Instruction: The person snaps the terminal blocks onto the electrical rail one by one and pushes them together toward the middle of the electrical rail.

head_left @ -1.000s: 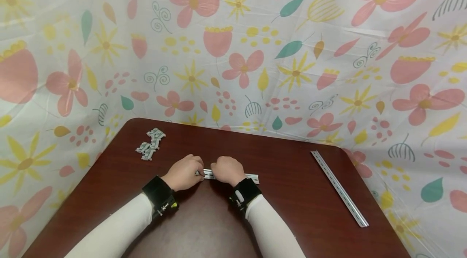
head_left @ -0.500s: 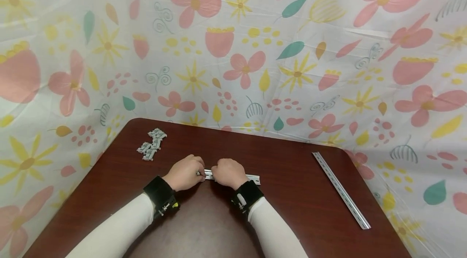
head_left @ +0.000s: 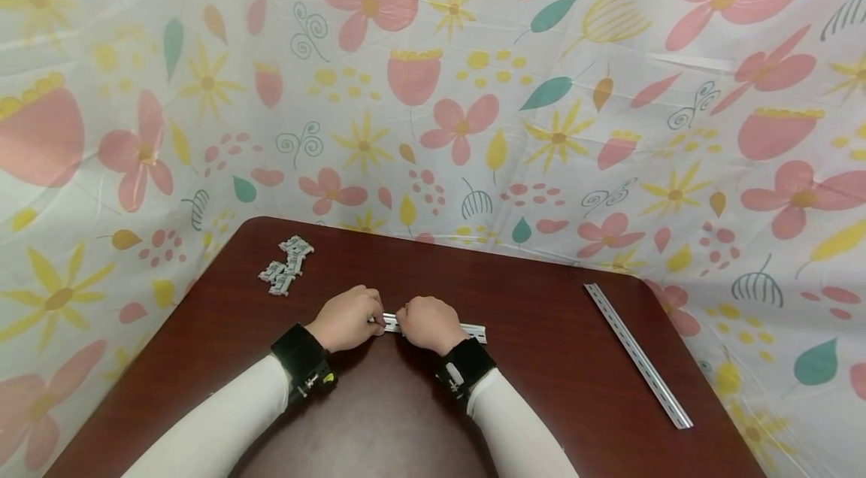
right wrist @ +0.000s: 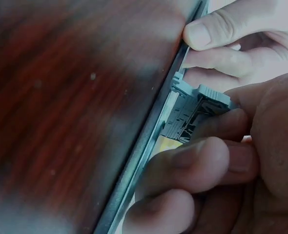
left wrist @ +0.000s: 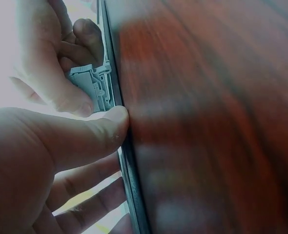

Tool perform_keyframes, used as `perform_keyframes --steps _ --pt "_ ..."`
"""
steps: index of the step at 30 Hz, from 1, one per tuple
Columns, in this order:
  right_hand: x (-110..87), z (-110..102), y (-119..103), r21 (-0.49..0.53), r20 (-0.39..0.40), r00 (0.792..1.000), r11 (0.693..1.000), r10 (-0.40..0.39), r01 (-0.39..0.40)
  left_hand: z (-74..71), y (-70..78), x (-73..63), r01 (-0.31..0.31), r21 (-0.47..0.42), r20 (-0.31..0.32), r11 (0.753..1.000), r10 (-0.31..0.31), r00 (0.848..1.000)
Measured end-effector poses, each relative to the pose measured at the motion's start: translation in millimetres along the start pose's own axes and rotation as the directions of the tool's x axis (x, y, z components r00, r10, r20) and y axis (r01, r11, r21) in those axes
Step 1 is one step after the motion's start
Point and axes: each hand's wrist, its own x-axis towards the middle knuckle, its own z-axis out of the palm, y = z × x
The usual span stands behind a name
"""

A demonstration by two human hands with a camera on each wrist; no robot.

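A short slotted metal DIN rail (head_left: pixel 476 332) lies across the middle of the table, with both hands at it. My left hand (head_left: pixel 348 319) pinches the rail between thumb and fingers near its left end. Just to the right, my right hand (head_left: pixel 429 323) holds a small grey terminal block (right wrist: pixel 185 114) in curled fingers. In both wrist views the block sits against the rail, its clip-like foot (left wrist: pixel 104 68) right at the rail's edge. The head view hides the block behind the right hand.
Several grey terminal blocks (head_left: pixel 287 266) lie clustered at the table's back left. A longer slotted rail (head_left: pixel 639 358) lies slanted at the right side. The dark red-brown table (head_left: pixel 541 388) meets a flower-print curtain (head_left: pixel 473 87) at the back.
The head view has shifted slightly, so everything sits a little further right in it. Both hands keep their hold at the rail.
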Motion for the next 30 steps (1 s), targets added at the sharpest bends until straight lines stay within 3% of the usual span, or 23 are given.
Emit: perform_keyframes --steps 3,10,17,23,30 --pt "8.5 15 15 -0.051 -0.027 0.999 0.998 -0.028 0.027 1.0 -1.1 0.9 0.000 -0.001 0.000 1.000 0.000 1.000" --pt "8.4 21 17 -0.086 -0.025 0.999 0.996 -0.041 0.039 1.4 0.5 0.8 0.003 0.013 -0.006 1.000 -0.003 1.000" --pt "-21.3 -27 -29 -0.091 0.003 0.999 0.995 -0.034 0.035 1.6 1.1 0.1 0.001 0.012 -0.020 1.000 -0.001 1.000" --pt "-26.2 -31 -39 -0.179 0.016 1.000 0.984 0.023 -0.020 2.3 0.3 0.9 0.002 0.007 -0.028 1.000 -0.001 1.000" --pt "-28.9 -32 -45 -0.248 0.025 0.999 0.969 0.022 -0.015 1.7 -0.1 0.3 -0.005 0.016 -0.019 1.000 0.005 1.000"
